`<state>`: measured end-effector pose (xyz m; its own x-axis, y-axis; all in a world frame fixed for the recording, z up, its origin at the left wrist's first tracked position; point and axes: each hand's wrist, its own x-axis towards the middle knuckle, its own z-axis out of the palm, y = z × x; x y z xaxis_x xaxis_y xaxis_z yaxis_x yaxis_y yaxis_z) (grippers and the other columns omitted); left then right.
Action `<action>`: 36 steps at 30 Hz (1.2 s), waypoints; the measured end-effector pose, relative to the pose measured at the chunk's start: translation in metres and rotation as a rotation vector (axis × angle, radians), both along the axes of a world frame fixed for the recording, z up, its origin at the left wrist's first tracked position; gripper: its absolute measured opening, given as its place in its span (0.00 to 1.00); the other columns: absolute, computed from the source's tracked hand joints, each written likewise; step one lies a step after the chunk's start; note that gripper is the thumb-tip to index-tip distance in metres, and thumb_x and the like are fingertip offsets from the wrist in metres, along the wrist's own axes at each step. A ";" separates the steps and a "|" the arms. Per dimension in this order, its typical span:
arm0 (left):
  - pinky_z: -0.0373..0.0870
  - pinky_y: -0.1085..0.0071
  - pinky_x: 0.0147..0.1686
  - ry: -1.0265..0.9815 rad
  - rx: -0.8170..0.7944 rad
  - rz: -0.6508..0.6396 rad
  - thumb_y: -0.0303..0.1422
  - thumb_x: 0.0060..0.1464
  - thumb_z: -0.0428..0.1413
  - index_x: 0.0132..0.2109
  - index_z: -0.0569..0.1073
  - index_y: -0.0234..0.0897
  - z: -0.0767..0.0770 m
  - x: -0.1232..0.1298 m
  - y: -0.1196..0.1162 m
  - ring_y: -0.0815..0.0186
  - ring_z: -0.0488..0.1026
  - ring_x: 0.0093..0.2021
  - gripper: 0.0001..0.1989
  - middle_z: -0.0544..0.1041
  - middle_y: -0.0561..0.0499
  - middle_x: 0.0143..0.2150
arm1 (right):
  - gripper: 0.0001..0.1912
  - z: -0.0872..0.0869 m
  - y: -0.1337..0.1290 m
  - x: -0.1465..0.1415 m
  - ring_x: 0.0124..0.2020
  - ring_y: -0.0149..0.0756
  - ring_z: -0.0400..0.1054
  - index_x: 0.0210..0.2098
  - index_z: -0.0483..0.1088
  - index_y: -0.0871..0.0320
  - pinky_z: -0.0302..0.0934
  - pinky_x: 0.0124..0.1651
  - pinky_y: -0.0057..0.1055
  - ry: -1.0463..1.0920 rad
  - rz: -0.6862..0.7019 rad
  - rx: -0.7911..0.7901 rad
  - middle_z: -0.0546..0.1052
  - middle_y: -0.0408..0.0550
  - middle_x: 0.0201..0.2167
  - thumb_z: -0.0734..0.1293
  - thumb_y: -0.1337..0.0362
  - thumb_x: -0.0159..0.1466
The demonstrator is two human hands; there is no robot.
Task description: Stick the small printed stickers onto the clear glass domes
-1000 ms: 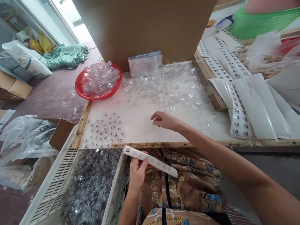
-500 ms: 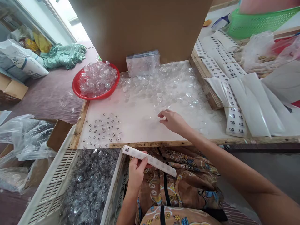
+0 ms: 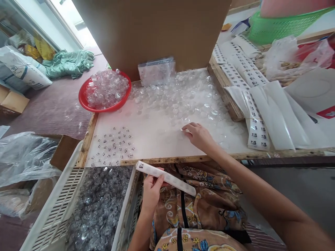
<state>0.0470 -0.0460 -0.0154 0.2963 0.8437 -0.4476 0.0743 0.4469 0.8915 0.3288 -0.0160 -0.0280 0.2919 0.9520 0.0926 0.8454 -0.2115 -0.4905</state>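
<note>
My left hand (image 3: 153, 188) pinches a white strip of panda stickers (image 3: 171, 179) between thumb and fingers, over my lap at the table's front edge. One black-and-white panda shows at its left end. Above the white tabletop, my right hand (image 3: 197, 136) has thumb and index finger closed, with a small glint at the tips that looks like a clear round plastic piece (image 3: 181, 129). Many clear round plastic pieces (image 3: 167, 97) lie spread beyond it. At the table's left front, several clear pieces with panda stickers (image 3: 115, 146) lie in a group.
A red bowl (image 3: 82, 99) heaped with clear pieces stands at the back left. Below it, a white crate (image 3: 59, 205) holds many stickered pieces. A cardboard sheet (image 3: 154, 31) rises behind the table. Sticker sheets (image 3: 258, 129) lie right of the wooden strip (image 3: 227, 92).
My right hand has moved slightly right relative to the table, and its thumb and index finger have closed together at the clear pieces. The left hand still holds the sticker strip.
</note>
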 end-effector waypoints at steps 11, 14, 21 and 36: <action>0.80 0.65 0.34 -0.014 0.003 -0.019 0.42 0.50 0.65 0.44 0.79 0.34 -0.004 -0.001 -0.002 0.59 0.78 0.37 0.19 0.79 0.46 0.37 | 0.12 -0.014 -0.010 0.006 0.45 0.48 0.67 0.46 0.74 0.58 0.62 0.44 0.39 -0.080 0.059 0.039 0.75 0.56 0.46 0.63 0.70 0.65; 0.80 0.65 0.35 -0.011 0.002 -0.011 0.42 0.49 0.65 0.44 0.79 0.34 -0.004 -0.001 0.000 0.59 0.78 0.37 0.19 0.79 0.47 0.36 | 0.12 -0.017 -0.008 0.009 0.43 0.47 0.68 0.43 0.74 0.59 0.62 0.44 0.39 -0.089 0.066 0.050 0.75 0.57 0.44 0.60 0.69 0.67; 0.80 0.66 0.34 -0.009 -0.003 0.001 0.41 0.49 0.65 0.44 0.79 0.34 -0.005 0.000 0.001 0.59 0.78 0.38 0.18 0.80 0.47 0.37 | 0.13 -0.011 -0.011 0.011 0.40 0.45 0.71 0.44 0.75 0.60 0.61 0.39 0.35 -0.113 0.009 0.026 0.77 0.57 0.41 0.59 0.68 0.67; 0.80 0.65 0.34 -0.019 0.014 0.010 0.42 0.48 0.65 0.43 0.79 0.34 -0.005 -0.003 -0.002 0.60 0.77 0.37 0.18 0.79 0.47 0.36 | 0.10 0.009 0.018 0.037 0.33 0.40 0.72 0.41 0.75 0.58 0.61 0.36 0.33 0.191 -0.295 -0.159 0.80 0.50 0.31 0.65 0.64 0.62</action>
<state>0.0439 -0.0482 -0.0207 0.2959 0.8530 -0.4300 0.0528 0.4349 0.8989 0.3663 0.0021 -0.0188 0.5531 0.8225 -0.1321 0.6333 -0.5182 -0.5748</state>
